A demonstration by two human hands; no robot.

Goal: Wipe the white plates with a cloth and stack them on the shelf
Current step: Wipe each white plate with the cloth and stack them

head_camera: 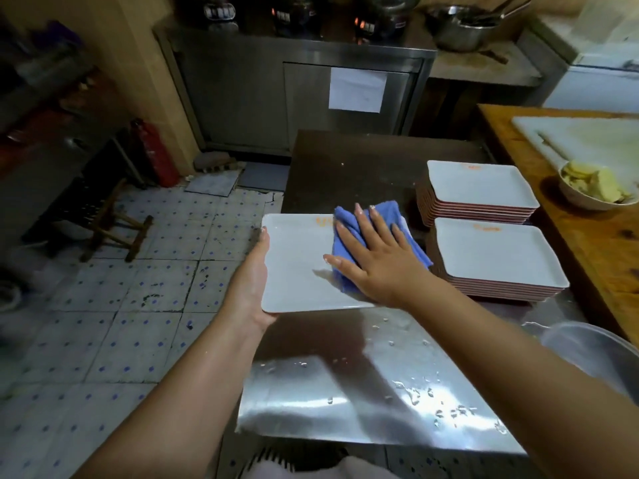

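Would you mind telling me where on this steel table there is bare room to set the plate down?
The wet steel table is bare in front of the plate, between it and the near edge. The dark surface behind the plate is bare too. The right side is crowded: two plate stacks and a plastic tub.
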